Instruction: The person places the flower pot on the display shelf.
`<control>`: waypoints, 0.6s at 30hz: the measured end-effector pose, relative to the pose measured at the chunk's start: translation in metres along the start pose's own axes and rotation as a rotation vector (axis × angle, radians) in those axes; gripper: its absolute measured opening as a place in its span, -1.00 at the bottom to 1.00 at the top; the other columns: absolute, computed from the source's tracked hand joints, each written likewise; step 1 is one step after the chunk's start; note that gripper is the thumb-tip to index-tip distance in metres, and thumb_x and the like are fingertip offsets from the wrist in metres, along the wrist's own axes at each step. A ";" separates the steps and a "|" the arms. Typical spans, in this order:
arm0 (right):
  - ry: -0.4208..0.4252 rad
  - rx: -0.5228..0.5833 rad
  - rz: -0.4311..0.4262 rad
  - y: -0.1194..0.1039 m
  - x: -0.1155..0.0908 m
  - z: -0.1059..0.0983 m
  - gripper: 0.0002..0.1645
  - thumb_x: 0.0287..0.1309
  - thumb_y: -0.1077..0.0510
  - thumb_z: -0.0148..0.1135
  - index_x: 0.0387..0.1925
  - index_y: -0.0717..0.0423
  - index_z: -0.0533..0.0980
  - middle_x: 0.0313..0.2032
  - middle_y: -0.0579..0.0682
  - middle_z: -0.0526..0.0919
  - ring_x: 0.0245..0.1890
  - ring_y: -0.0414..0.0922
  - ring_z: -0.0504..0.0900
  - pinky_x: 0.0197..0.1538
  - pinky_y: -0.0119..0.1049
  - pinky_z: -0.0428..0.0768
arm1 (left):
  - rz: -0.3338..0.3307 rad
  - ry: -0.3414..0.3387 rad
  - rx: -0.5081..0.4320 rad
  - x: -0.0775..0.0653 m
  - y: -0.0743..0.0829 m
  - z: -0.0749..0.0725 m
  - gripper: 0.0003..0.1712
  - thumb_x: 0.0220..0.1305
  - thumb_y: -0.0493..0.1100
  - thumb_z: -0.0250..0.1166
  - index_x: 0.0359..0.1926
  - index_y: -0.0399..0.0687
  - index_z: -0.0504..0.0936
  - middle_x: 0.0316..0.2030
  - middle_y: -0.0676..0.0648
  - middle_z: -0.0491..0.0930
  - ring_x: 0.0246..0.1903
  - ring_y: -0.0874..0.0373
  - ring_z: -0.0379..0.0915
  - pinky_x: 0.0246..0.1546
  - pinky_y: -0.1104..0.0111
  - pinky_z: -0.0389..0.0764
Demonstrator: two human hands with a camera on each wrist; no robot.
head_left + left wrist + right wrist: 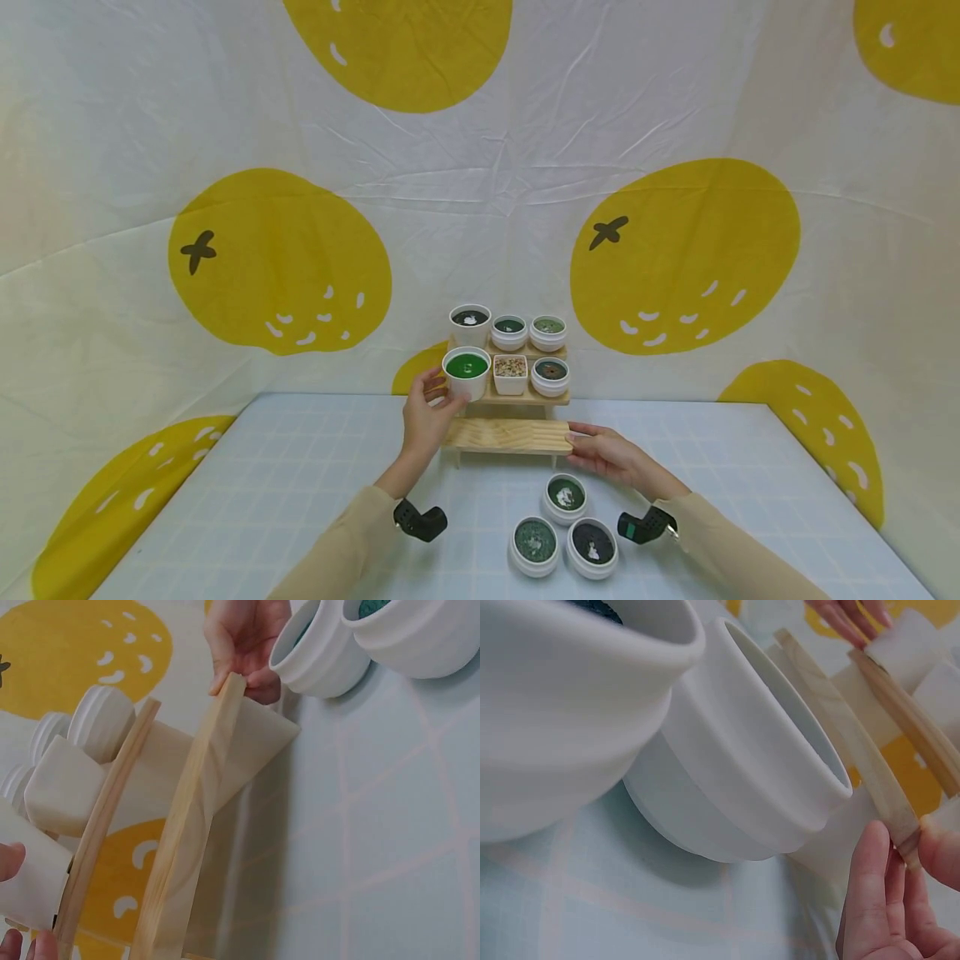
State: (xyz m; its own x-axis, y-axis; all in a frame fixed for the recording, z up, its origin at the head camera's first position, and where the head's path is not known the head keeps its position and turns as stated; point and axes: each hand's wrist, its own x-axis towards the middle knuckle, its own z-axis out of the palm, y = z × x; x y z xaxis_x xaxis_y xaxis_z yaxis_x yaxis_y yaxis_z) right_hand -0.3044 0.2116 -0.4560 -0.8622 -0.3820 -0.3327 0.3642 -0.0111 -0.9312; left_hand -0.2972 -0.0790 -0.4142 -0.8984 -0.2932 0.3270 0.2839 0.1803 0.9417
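Observation:
My left hand (427, 412) grips the white cup (468, 389) of green contents at the left end of the middle step of a tiered wooden stand (504, 435). In the left wrist view its fingertips lie on both sides of that cup's wall. The right hand (609, 456) pinches the right end of the bottom step, thumb on one face and fingers on the other, as the right wrist view shows. A square white dish (511, 384) of mixed grains and a round white bowl (551, 387) share the middle step with the cup.
On the top step stand a tall white cup (471, 335) and two round bowls (509, 340). In front of the stand, three white bowls (535, 570) with dark and green contents sit on the checked tablecloth (300, 475). A fruit-printed cloth (480, 250) hangs behind.

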 end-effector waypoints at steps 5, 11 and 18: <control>0.002 -0.001 -0.002 0.000 0.000 0.001 -0.19 0.38 0.17 0.02 0.45 0.37 -0.12 -0.21 -0.06 0.63 -0.25 -0.28 0.63 -0.08 -0.44 0.66 | -0.036 0.004 0.000 -0.006 0.002 -0.003 -0.32 -0.06 -0.36 0.49 0.13 -0.30 0.42 0.08 -0.29 0.47 0.00 -0.17 0.50 0.02 0.10 0.63; 0.000 0.018 -0.006 0.000 -0.002 0.001 -0.21 0.38 0.20 0.01 0.45 0.35 -0.11 -0.16 -0.01 0.60 -0.25 -0.26 0.63 -0.07 -0.43 0.66 | -0.043 -0.020 -0.017 -0.014 0.004 -0.011 -0.33 -0.02 -0.32 0.48 0.16 -0.28 0.44 0.12 -0.28 0.46 0.05 -0.18 0.47 0.06 0.08 0.60; -0.004 0.021 -0.014 0.001 -0.002 -0.001 -0.21 0.38 0.22 0.00 0.44 0.37 -0.12 -0.20 -0.03 0.61 -0.26 -0.27 0.63 -0.09 -0.43 0.66 | -0.057 -0.076 -0.045 -0.025 0.003 -0.017 -0.29 0.02 -0.31 0.45 0.21 -0.31 0.39 0.12 -0.32 0.48 0.05 -0.19 0.46 0.05 0.15 0.61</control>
State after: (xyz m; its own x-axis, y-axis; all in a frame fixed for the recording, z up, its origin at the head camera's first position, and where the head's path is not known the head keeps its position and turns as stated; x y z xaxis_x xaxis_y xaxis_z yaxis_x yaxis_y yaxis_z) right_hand -0.3027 0.2130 -0.4563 -0.8659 -0.3850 -0.3193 0.3596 -0.0356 -0.9324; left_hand -0.2676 -0.0872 -0.4180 -0.9359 -0.2296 0.2673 0.2448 0.1221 0.9619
